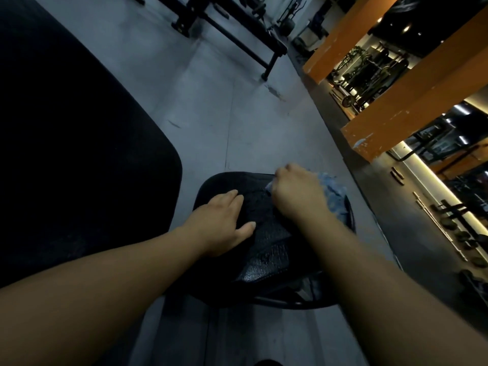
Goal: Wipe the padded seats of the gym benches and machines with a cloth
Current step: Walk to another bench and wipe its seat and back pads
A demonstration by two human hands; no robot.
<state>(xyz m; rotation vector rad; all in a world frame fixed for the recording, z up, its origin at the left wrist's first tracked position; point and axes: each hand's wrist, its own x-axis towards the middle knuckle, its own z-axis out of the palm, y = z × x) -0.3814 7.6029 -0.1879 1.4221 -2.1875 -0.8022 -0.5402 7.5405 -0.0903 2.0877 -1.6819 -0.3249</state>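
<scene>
So the light blue cloth (334, 194) is scrunched up under the right hand (295, 191), over at the far right edge of the small black padded seat (266, 233). The fingers are curled down into a fist around it, knuckles up. Most of the cloth bulges out on the hand's right side, and a small bit peeks out on the left. The right wrist is bent a little, with the forearm coming in straight from below.

The left hand (224, 223) holds nothing. It lies palm down on the left part of the seat, fingers straight and close together, thumb stuck out toward the middle. That hand sits near the cloth hand but isn't touching it.

A much bigger black pad (79, 154) sits just left of the seat, with grey floor (211, 114) beyond.
</scene>
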